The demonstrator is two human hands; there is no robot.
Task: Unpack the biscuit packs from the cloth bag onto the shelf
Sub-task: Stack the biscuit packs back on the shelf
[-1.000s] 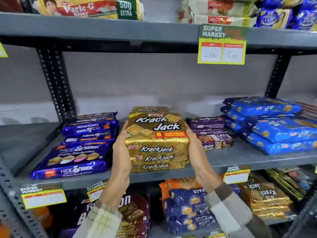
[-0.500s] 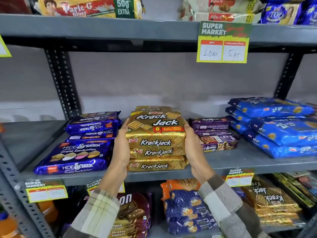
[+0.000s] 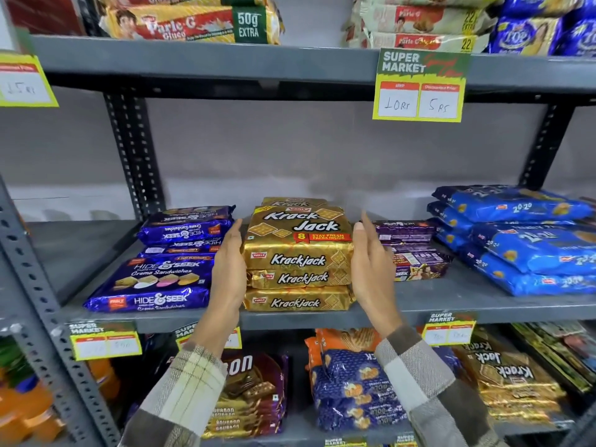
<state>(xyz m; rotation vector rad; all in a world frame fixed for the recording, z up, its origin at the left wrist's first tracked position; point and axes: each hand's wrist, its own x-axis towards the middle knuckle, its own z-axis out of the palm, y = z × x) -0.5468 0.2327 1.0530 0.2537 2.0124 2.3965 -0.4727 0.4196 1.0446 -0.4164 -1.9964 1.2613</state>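
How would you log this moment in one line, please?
Krackjack stack: on shelf | left hand: open, flanking | right hand: open, flanking

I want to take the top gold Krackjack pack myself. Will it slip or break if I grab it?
The top Krackjack pack has a shiny foil wrapper, so it probably slides easily off the packs beneath. It keeps a blocky, flat shape, so likely stiff, not floppy. Its picture shows thin crackers, so a hard squeeze may break them.

Left grip and right grip stand flat, facing each other.
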